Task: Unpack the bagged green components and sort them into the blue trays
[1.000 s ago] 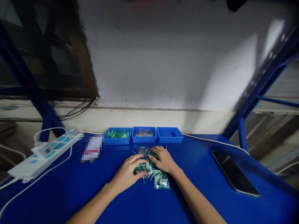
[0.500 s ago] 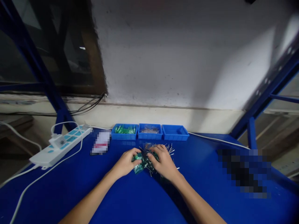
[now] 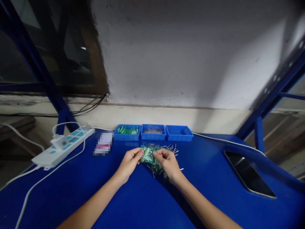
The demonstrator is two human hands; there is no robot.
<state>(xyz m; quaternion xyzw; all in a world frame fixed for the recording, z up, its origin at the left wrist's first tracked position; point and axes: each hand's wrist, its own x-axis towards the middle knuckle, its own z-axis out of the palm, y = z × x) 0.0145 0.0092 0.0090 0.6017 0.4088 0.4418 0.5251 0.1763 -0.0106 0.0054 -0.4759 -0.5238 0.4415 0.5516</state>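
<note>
Between my hands is a small clear plastic bag [image 3: 148, 155] with green, slim pieces inside. My left hand [image 3: 130, 163] pinches its left edge between thumb and fingers. On the other side, my right hand [image 3: 168, 163] pinches the bag's right edge. Under and behind the bag lies a loose heap of thin metal rivet-like pins [image 3: 172, 149], partly hidden by the bag and my right hand. More bagged pieces seem to lie beneath, but I cannot make them out.
Three blue bins stand by the wall: one with green pieces [image 3: 128, 130], one with clear-bagged contents [image 3: 153, 131], and a right-hand bin [image 3: 179, 133]. A white power strip [image 3: 62, 148] with cables is left, a blurred white packet [image 3: 104, 142] beside it. A phone [image 3: 249, 173] lies right.
Both hands have closed on the green bag and lifted it up over the metal heap. Before, the bag lay by my left hand and my right hand was over the heap.
</note>
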